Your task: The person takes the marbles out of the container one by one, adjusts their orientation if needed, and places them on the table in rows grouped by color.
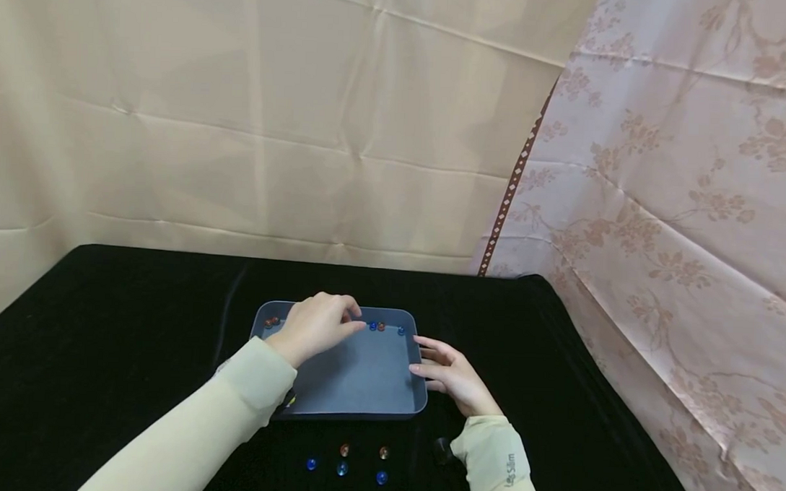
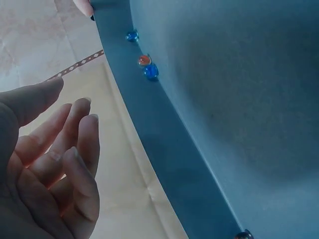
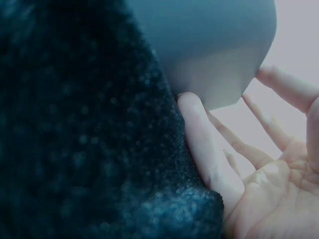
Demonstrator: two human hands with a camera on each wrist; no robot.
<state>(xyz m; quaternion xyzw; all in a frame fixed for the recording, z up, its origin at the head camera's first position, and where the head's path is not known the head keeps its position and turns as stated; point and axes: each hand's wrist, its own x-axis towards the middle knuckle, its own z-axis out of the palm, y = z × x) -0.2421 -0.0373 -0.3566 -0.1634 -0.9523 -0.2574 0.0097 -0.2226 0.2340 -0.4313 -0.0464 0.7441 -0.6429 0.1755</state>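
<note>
A shallow blue-grey tray (image 1: 356,381) lies on the black cloth. My left hand (image 1: 319,322) hovers over its far left part, thumb and fingers apart, nothing between them. Along the tray's far wall sit a blue marble (image 1: 373,326) beside an orange marble (image 1: 381,326), another blue marble (image 1: 401,331) farther right, and reddish marbles (image 1: 272,321) in the left corner. The left wrist view shows the loosely bent fingers (image 2: 88,144) beyond the tray's rim. My right hand (image 1: 456,378) is at the tray's right side, its fingertips against the outer wall in the right wrist view.
In front of the tray, several loose marbles lie on the black cloth (image 1: 136,352), among them an orange marble (image 1: 383,453) and a blue marble (image 1: 381,478). A beige curtain (image 1: 274,126) hangs behind the table, and a pink floral curtain (image 1: 681,198) at the right.
</note>
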